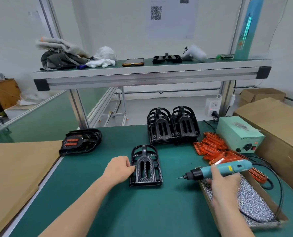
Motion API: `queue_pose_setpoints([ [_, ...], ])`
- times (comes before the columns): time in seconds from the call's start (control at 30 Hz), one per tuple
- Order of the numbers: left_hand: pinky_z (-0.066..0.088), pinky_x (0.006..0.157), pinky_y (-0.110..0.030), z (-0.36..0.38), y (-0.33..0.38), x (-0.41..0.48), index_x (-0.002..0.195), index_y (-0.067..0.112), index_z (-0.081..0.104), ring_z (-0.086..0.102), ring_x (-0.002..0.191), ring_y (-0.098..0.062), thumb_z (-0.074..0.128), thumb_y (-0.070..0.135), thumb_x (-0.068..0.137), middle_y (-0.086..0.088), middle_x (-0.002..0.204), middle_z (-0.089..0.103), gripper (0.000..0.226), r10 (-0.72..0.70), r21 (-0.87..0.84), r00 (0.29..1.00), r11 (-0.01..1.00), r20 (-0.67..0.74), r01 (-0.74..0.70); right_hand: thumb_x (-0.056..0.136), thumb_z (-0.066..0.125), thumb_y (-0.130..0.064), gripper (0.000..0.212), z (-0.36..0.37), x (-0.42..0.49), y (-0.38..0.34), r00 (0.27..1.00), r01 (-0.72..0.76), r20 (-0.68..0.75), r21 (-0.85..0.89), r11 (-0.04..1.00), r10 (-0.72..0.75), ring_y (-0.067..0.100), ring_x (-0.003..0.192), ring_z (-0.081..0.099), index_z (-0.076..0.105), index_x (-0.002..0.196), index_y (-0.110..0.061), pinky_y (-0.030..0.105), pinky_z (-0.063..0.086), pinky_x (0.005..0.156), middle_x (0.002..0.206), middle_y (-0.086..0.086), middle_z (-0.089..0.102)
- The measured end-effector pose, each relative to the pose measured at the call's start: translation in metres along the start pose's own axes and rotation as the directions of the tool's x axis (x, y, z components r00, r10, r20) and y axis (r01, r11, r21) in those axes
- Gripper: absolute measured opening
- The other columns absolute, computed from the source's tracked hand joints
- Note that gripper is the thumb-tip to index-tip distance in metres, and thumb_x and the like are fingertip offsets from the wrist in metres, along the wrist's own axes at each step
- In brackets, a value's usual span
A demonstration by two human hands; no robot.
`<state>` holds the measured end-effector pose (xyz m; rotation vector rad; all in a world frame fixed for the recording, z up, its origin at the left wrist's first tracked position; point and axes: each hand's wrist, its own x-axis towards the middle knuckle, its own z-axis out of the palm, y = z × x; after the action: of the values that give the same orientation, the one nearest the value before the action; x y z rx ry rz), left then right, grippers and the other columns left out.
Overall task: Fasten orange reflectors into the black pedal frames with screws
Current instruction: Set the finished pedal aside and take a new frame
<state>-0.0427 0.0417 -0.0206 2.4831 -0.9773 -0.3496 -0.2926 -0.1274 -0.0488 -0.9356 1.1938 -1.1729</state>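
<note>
Pedal frame (145, 165) of black plastic lies flat on the green bench mat (108, 211) in the lower middle of the frame, rounded end pointing away from the person, two long slots running down its centre. The left hand (121, 166) grips its left edge, fingers curled onto the rim. At the lower right, the right hand (225, 183), blurred, is wrapped round a teal electric screwdriver (227, 169) held roughly level, its bit pointing left toward the pedal frame but apart from it. This hand hangs over the near end of a cardboard tray (263, 187) heaped with small silver screws (255, 202), and a black cable (279, 190) loops across the tray. Beyond the tray lies a loose pile of orange reflectors (212, 147), and just right of the pile stands a pale green power box (236, 132). Two stacks of black frames (173, 127) stand side by side at the back of the mat, right of centre. At the middle left, on the mat's edge, rests a stack of pedals with orange reflectors fitted (80, 141). A cardboard sheet (14, 168) fills the lower left and a brown carton (279, 120) the right edge. Across the upper part runs a shelf (150, 72) carrying crumpled cloths (62, 53) and a phone (133, 62).
</note>
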Motion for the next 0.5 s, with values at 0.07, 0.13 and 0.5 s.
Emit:
queue_pose_setpoints([
  [0.07, 0.054, 0.067, -0.031, 0.0, 0.002, -0.001, 0.071, 0.017, 0.051, 0.065, 0.062, -0.02, 0.06, 0.024, 0.085, 0.001, 0.064, 0.062, 0.019, 0.011, -0.049, 1.0, 0.999, -0.017, -0.012, 0.093, 0.068, -0.005, 0.073, -0.001, -0.006, 0.002, 0.999, 0.042, -0.019, -0.028, 0.999, -0.042, 0.035, 0.124, 0.058, 0.025, 0.152, -0.008, 0.047, 0.045, 0.11, 0.144, 0.02, 0.048],
  [0.13, 0.049, 0.065, -0.032, 0.0, 0.003, -0.005, 0.069, 0.015, 0.048, 0.059, 0.06, -0.021, 0.06, 0.02, 0.083, 0.002, 0.061, 0.058, 0.019, 0.056, -0.08, 0.995, 0.995, -0.086, -0.063, 0.09, 0.071, -0.003, 0.086, -0.002, -0.011, 0.001, 0.994, 0.078, -0.066, -0.095, 0.992, -0.084, 0.034, 0.134, 0.046, 0.018, 0.157, -0.008, 0.038, 0.036, 0.112, 0.154, 0.022, 0.033],
  [0.5, 0.041, 0.058, -0.019, -0.023, 0.04, -0.055, 0.074, 0.023, 0.052, 0.046, 0.058, -0.009, 0.071, 0.015, 0.084, 0.005, 0.066, 0.056, 0.023, 0.376, -0.364, 0.902, 0.826, -0.214, -0.431, 0.086, 0.06, 0.011, 0.062, -0.013, -0.019, -0.01, 0.895, 0.397, -0.124, -0.217, 0.892, -0.428, 0.031, 0.14, 0.034, 0.044, 0.145, -0.002, 0.043, 0.028, 0.121, 0.15, 0.017, 0.03],
])
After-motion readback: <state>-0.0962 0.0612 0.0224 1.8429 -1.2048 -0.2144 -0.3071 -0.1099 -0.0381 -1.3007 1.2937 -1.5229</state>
